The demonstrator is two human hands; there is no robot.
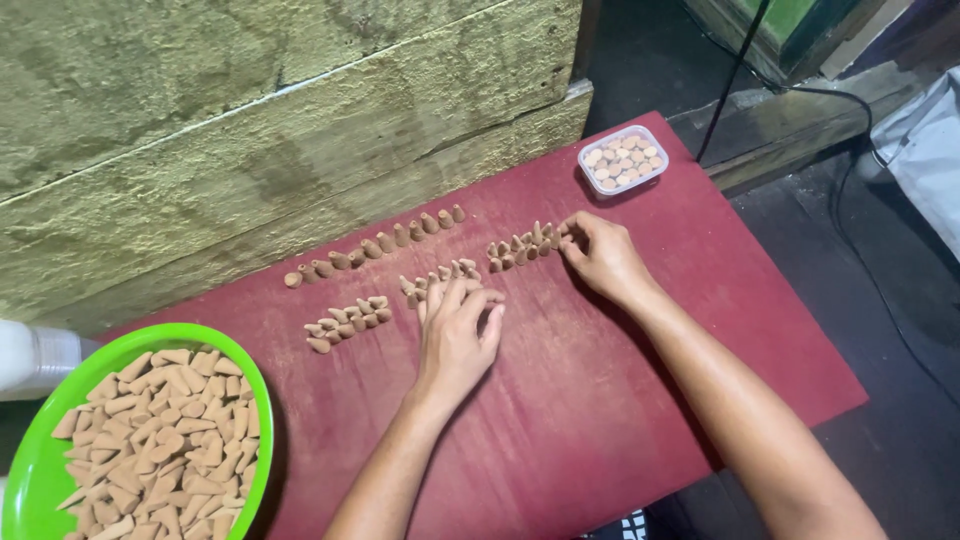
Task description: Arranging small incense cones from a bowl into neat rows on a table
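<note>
lining up small tan cones on the red board (600,420). nearest on it, the green bowl (30,480) holds loose cones. beyond, left hand (455,335) fingers together over a cone cluster (440,280); right hand (600,255) pinches a row's (525,245) end. next calls for steady fingertips. farthest, a clear tub (590,175) holds packed cones.

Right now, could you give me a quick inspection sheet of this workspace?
Surface: dark red board, worn.
Job's things: small tan cones in rows; green bowl heaped with loose cones.
Clutter: clear tub of cones at the far edge; white bottle beside the bowl.
Hands: left hand on the middle row; right hand pinching at the right row's end.
Cables: black cable on the floor.
Surroundings: rough greenish wall, dark floor.
</note>
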